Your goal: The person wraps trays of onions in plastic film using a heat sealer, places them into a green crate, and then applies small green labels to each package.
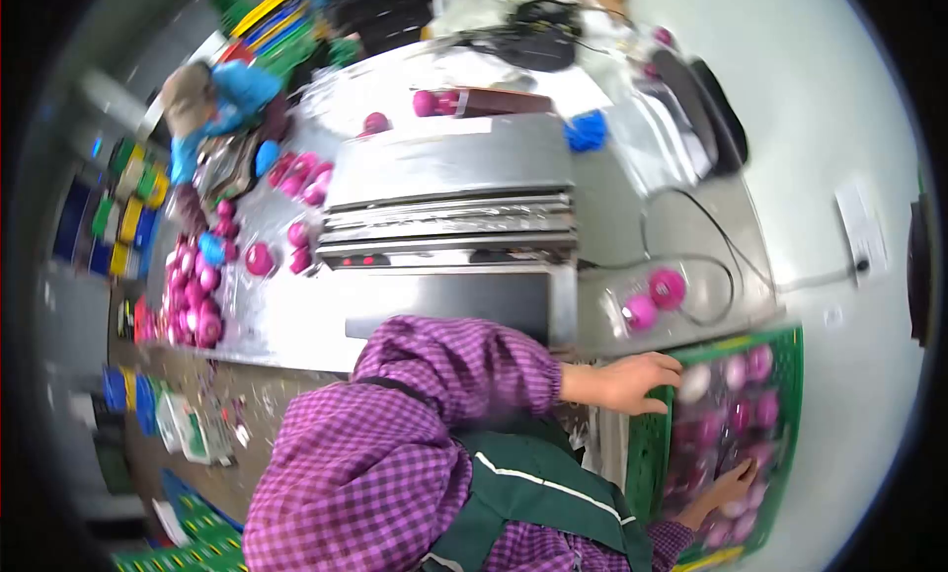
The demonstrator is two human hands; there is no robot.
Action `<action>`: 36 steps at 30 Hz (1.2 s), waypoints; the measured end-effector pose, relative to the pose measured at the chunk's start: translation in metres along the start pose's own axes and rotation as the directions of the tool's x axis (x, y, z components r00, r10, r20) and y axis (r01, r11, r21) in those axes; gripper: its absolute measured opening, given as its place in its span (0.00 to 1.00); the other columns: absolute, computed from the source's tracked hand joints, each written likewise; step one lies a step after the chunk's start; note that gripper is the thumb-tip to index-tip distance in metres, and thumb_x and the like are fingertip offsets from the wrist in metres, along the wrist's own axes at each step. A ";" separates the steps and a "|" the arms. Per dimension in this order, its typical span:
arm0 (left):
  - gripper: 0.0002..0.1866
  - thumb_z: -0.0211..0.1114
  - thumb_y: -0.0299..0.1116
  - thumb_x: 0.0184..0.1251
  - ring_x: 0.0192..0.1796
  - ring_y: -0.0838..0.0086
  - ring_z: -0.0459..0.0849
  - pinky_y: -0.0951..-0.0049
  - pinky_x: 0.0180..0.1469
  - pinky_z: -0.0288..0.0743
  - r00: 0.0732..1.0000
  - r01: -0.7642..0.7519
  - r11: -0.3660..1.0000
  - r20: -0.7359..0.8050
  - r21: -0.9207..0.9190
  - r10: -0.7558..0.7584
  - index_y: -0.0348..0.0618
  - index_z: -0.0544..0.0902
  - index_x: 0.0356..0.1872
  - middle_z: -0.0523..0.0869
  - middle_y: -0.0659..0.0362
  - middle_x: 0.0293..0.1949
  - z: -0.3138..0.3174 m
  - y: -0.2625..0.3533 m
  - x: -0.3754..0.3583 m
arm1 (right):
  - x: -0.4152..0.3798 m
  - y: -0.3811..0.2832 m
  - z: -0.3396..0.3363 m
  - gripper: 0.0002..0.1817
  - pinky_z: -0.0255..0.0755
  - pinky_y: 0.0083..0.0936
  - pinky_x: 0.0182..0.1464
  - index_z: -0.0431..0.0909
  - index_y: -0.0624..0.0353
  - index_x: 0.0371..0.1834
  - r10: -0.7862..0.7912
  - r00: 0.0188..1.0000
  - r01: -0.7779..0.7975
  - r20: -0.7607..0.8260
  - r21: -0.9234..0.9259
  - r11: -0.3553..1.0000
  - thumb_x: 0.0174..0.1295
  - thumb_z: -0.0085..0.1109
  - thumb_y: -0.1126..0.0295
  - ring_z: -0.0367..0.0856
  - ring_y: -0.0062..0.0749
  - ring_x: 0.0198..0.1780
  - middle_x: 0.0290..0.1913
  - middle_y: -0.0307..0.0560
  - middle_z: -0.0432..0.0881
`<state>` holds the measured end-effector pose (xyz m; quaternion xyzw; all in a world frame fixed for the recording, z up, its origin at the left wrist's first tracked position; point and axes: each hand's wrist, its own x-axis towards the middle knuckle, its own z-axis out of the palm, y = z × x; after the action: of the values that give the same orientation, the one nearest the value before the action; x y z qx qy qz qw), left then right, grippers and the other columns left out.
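Supporting worktop (610,216): I see it carry a steel machine (449,167), with a pink pair (652,297) to the machine's right.
Crate (648,458): green, beside the worktop's right end; what bears it is hidden from me. Its walls look like stiff plastic. Loaded this full, I judge it heavy, so I'd hold it by two opposite rims and keep it level.
Left hand (624,384): laid on the crate's near rim, fingers lightly bent over the edge; I cannot tell how firmly they press.
Right hand (723,491): down inside the crate, fingers partly extended among the rounds (741,414). They seem to touch some, but blur keeps me from telling whether one is grasped.
Rounds: pink and paler ones, packed close in the crate, some with a glossy sheen. I judge each light and probably easy to bruise, smooth enough to slip. I'd cup one around its widest part with spread fingers, pressing gently; a fingertip pinch could skid or dent it.
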<state>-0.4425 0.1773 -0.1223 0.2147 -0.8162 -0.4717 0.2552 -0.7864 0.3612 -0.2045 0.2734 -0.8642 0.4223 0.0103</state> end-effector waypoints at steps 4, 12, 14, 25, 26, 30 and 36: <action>0.20 0.67 0.36 0.57 0.51 0.52 0.78 0.61 0.53 0.73 0.897 0.112 0.989 -0.438 0.100 -0.057 0.38 0.78 0.48 0.79 0.47 0.49 -0.124 -0.017 -0.099 | -0.008 -0.192 0.106 0.17 0.71 0.27 0.55 0.73 0.71 0.54 -0.198 0.943 0.055 0.267 0.460 0.886 0.69 0.47 0.68 0.77 0.35 0.52 0.52 0.51 0.79; 0.12 0.63 0.28 0.62 0.46 0.78 0.80 0.76 0.49 0.74 0.149 0.282 0.892 -0.903 -0.353 -0.404 0.35 0.80 0.46 0.84 0.59 0.41 -0.274 -0.049 -0.309 | -0.176 -0.462 0.274 0.11 0.74 0.21 0.45 0.75 0.67 0.47 -0.661 0.285 0.026 0.694 0.684 0.729 0.67 0.50 0.73 0.80 0.27 0.42 0.42 0.47 0.81; 0.13 0.63 0.28 0.63 0.44 0.80 0.80 0.78 0.49 0.73 0.020 0.257 0.893 -0.922 -0.370 -0.388 0.34 0.80 0.47 0.84 0.60 0.42 -0.308 -0.066 -0.361 | -0.236 -0.515 0.294 0.10 0.74 0.20 0.45 0.76 0.68 0.45 -0.699 0.065 0.020 0.712 0.700 0.714 0.66 0.51 0.74 0.80 0.25 0.41 0.39 0.46 0.81; 0.29 0.66 0.33 0.59 0.55 0.72 0.75 0.69 0.52 0.75 -0.322 -0.007 0.758 -0.717 -0.652 -0.619 0.40 0.68 0.62 0.73 0.56 0.55 -0.488 -0.187 -0.553 | -0.491 -0.697 0.453 0.11 0.74 0.19 0.42 0.77 0.68 0.46 -0.606 -0.483 0.048 0.632 0.710 0.703 0.66 0.50 0.73 0.80 0.22 0.37 0.39 0.45 0.82; 0.31 0.66 0.32 0.59 0.56 0.71 0.73 0.69 0.52 0.75 -0.345 -0.004 0.744 -0.697 -0.668 -0.628 0.40 0.66 0.63 0.72 0.55 0.56 -0.503 -0.200 -0.564 | -0.510 -0.707 0.474 0.12 0.74 0.19 0.41 0.77 0.68 0.47 -0.598 -0.510 0.030 0.618 0.708 0.706 0.66 0.49 0.73 0.80 0.22 0.37 0.39 0.44 0.82; 0.33 0.61 0.29 0.59 0.57 0.68 0.71 0.67 0.51 0.75 -0.406 -0.043 0.644 -0.576 -0.764 -0.710 0.39 0.60 0.67 0.71 0.53 0.57 -0.552 -0.243 -0.600 | -0.572 -0.741 0.544 0.13 0.73 0.19 0.40 0.77 0.67 0.48 -0.550 -0.506 0.094 0.664 0.677 0.730 0.64 0.51 0.72 0.79 0.22 0.36 0.37 0.44 0.83; 0.32 0.53 0.24 0.59 0.49 0.71 0.74 0.67 0.49 0.75 -0.467 -0.157 0.654 -0.528 -0.740 -0.709 0.38 0.58 0.68 0.72 0.52 0.52 -0.604 -0.285 -0.624 | -0.636 -0.772 0.638 0.17 0.73 0.24 0.44 0.78 0.67 0.48 -0.660 -0.334 0.251 0.673 0.738 0.626 0.59 0.55 0.66 0.82 0.29 0.38 0.36 0.50 0.84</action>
<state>0.4477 0.0157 -0.2496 0.6573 0.0407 -0.3384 0.6722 0.2617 -0.1940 -0.2135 0.8053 -0.3175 0.1630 -0.4734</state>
